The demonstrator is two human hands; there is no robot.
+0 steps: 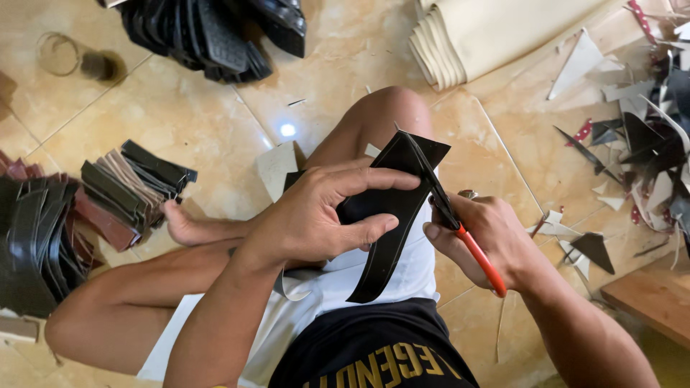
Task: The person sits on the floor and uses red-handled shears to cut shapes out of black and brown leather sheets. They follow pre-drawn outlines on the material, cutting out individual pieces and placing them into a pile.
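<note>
The left hand [316, 215] is closed around a black sole-shaped cutout [392, 215], thumb underneath, over the lap. The right hand [481, 237] grips red-handled scissors [449, 215], blades biting the cutout's right edge: trimming looks underway. Continuing calls for feeding the edge steadily into the blades. The cutout's long axis runs near-left to far-right, wide end far. Black offcuts [647, 144] litter the tiled floor [201, 129] at right.
</note>
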